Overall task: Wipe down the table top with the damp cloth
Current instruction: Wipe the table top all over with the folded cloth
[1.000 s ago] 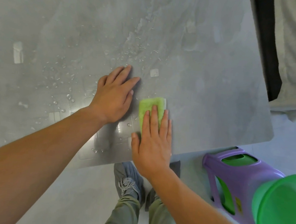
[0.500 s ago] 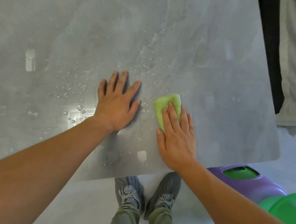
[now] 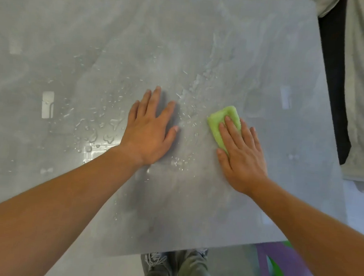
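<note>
Both hands lie flat on the grey table top (image 3: 235,45). Left of the green cloth (image 3: 220,123), the left hand (image 3: 150,133) rests palm down with its fingers spread wide and nothing under or in it — only bare, wet stone beneath the palm. On the cloth itself the right hand (image 3: 243,154) presses down with fingers straight and loosely fanned; it pins the cloth to the surface rather than gripping it, so the fingers are not curled around anything. About half of the cloth shows beyond the fingertips and along the thumb side, folded into a thick pad, its far end tilted slightly away from the left hand.

Water droplets (image 3: 96,132) bead on the stone well to the left of the cloth, past the left hand, and a thinner scatter of drops lies between the two hands. Beyond the cloth a pale wet streak (image 3: 203,81) runs up the surface. Nearer the person than the cloth, past the table's front edge, grey shoes (image 3: 158,262) stand on the floor, with a purple stool (image 3: 284,265) to their right — partly blurred.
</note>
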`<state>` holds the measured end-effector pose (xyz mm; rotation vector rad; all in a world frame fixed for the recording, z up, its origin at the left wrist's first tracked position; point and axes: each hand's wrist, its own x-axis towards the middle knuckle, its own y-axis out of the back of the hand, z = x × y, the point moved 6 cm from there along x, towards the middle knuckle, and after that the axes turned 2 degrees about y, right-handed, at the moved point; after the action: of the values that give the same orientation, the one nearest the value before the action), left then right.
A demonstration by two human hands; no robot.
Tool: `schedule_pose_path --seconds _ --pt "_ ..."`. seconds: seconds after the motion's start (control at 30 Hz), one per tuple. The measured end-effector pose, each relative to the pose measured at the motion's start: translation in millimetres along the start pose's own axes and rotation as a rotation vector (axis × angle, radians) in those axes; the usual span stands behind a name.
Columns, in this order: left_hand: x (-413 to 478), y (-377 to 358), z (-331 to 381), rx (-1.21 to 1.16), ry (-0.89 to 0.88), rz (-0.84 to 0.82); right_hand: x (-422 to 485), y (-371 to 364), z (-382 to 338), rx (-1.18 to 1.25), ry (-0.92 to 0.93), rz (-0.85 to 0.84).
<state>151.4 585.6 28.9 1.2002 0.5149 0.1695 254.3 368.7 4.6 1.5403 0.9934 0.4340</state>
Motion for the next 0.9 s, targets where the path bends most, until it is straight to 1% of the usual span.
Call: schedule_pose_path --seconds 0.13,0.2,0.27,0.33,0.4,0.43,0.47,0.5,0.57,0.6,0.63,0.67,0.73,0.8,0.83,0.87,0.9 --pt "35 6 4 -0.002 0.016 -0.019 77 33 53 0.061 -0.276 0.116" --pt "56 11 5 0.009 0.03 -0.018 109 41 55 0.062 -0.323 0.137" --pt "77 17 5 0.03 0.052 -0.017 117 41 43 0.03 -0.229 0.121" --pt "97 20 8 0.05 0.063 -0.03 104 37 32 -0.016 -0.02 0.06" --pt "118 23 9 0.075 0.071 -0.037 98 38 41 -0.049 0.169 -0.009" --pt "129 25 8 0.089 0.08 -0.035 108 44 55 -0.059 0.205 -0.012" --pt "139 28 6 0.101 0.096 -0.036 124 52 69 -0.055 0.179 0.004" --pt "147 30 4 0.108 0.118 -0.042 144 62 84 -0.036 0.103 0.035" --pt "158 31 1 0.11 0.157 -0.071 187 78 105 0.028 -0.103 0.084" --pt "160 30 0 0.107 0.168 -0.084 203 83 105 0.038 -0.166 0.098" --pt "161 29 1 0.101 0.174 -0.091 214 84 98 0.031 -0.181 0.109" --pt "160 29 2 0.092 0.178 -0.09 218 82 87 0.02 -0.148 0.108" --pt "160 28 4 0.072 0.185 -0.076 210 74 64 -0.014 0.02 0.064" --pt "161 29 4 0.051 0.199 -0.07 200 69 60 -0.045 0.184 0.011" --pt "161 29 3 0.044 0.202 -0.074 204 71 66 -0.052 0.233 0.004" --pt "162 29 3 0.041 0.2 -0.078 213 76 73 -0.051 0.239 0.012" --pt "161 28 3 0.039 0.193 -0.079 227 82 80 -0.045 0.203 0.035"
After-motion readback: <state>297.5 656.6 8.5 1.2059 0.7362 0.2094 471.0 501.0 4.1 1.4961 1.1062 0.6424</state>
